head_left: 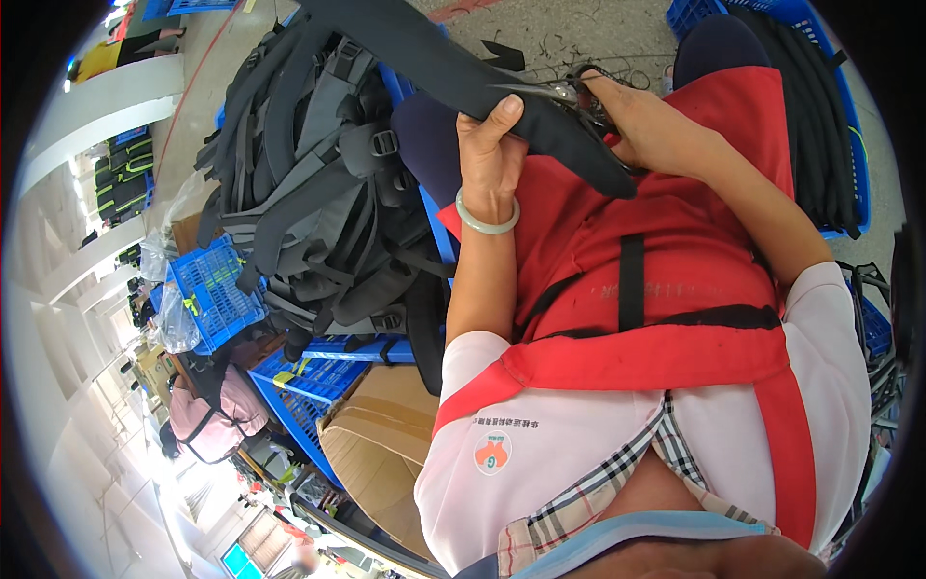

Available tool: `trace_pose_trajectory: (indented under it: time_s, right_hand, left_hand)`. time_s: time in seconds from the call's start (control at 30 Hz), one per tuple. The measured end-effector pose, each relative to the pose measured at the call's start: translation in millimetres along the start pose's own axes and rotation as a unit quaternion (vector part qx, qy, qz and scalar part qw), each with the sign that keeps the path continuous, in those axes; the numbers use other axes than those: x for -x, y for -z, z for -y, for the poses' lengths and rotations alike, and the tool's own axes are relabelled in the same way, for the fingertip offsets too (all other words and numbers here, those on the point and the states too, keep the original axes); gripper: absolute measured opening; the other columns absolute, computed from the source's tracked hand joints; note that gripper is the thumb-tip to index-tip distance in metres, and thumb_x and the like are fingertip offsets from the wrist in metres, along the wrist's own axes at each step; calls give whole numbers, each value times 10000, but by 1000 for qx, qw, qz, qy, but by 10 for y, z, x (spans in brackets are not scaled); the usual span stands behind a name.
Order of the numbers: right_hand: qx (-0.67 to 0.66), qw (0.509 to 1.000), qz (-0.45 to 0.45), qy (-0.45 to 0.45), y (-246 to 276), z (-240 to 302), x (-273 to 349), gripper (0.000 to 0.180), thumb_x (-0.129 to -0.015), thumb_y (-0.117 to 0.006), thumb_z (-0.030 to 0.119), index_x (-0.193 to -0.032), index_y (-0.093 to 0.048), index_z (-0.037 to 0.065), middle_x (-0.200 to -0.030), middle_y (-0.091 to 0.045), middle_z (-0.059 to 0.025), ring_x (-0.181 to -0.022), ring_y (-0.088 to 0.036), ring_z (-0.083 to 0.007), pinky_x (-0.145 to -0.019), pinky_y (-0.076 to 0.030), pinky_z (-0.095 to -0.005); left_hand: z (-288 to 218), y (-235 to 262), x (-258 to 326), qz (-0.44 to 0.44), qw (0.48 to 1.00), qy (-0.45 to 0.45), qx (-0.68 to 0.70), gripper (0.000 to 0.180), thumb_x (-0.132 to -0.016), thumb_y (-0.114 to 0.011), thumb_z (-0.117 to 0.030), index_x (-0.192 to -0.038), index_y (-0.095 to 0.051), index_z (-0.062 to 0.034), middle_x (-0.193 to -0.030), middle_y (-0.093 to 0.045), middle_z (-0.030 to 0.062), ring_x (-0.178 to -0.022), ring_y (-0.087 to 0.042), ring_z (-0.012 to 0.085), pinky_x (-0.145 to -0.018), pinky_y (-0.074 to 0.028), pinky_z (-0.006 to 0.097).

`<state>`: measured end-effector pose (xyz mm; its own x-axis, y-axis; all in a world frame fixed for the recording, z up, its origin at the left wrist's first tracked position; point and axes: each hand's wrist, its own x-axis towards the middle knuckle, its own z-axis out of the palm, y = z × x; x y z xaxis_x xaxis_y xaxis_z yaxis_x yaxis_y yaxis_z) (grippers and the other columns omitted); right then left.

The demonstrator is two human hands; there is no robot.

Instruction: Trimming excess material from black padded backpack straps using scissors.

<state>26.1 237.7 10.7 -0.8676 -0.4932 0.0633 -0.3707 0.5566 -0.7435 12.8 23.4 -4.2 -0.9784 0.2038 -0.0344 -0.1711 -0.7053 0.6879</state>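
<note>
Works over a speckled grey floor (598, 19). At the left, has a large heap of black and grey straps (318, 241), piled up with buckles and webbing tails jutting out, just beside blue crates (333, 381). Wears a red apron (617, 362) over a pale shirt (569, 463), spread wide across the lap. At the right, past the knee, has another blue crate (691, 13), packed with long black padded pieces (801, 96) laid side by side. Near the left elbow, has a brown cardboard box (386, 415).

Holds a dark padded strip (444, 72) slantwise above the lap, running from the upper edge of the view down to a rounded end below the right wrist. Grips its near edge with the left hand (494, 154), closed around it and with the thumb laid on top. Clasps a pair of scissors (555, 92) in the right hand (661, 121), curled about the dark handles, pointing the silver blades leftward over the strip. Cannot tell whether to call the blades touching or just above it. Wears a pale bangle (488, 229) on the left wrist. Beyond the scissors, has loose dark threads (553, 50) scattered on the floor.
</note>
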Motion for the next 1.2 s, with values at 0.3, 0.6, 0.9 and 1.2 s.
trace_pose_trajectory:
  time_s: [0.3, 0.6, 0.9, 1.2]
  right_hand:
    - [-25, 996, 75, -49, 33, -9, -15, 522, -761, -702, 86, -1200, -435, -9, -948, -629, -235, -890, -600, -427, -753, -483, -448]
    - [-37, 999, -32, -15, -79, -67, -3, 378, -803, -668, 83, -1121, -473, 27, -823, -634, -227, -805, -615, -415, -676, -483, -454]
    - [49, 997, -57, -19, 82, -165, 28, 324, -829, -674, 151, -1057, -465, 53, -802, -631, -206, -784, -613, -405, -657, -477, -449]
    - [51, 999, -12, -7, 111, -305, 75, 363, -814, -667, 124, -1094, -444, 71, -812, -620, -172, -776, -609, -391, -659, -473, -445]
  left_hand:
    - [26, 16, 20, 8, 1000, 14, 21, 297, -839, -679, -37, -1125, -598, -16, -1075, -644, 95, -986, -624, 226, -919, -500, 378]
    - [53, -5, 20, 23, 999, 26, 30, 255, -853, -670, -48, -1099, -608, -24, -1043, -656, 96, -966, -634, 232, -904, -511, 386]
    - [-2, 92, -36, -30, 992, -77, -93, 271, -876, -665, -115, -1118, -588, -19, -1061, -635, 70, -964, -619, 216, -894, -488, 344]
    - [-145, 123, -29, 19, 999, 19, -25, 269, -817, -681, -5, -1077, -615, -10, -1033, -645, 98, -943, -625, 216, -894, -494, 346]
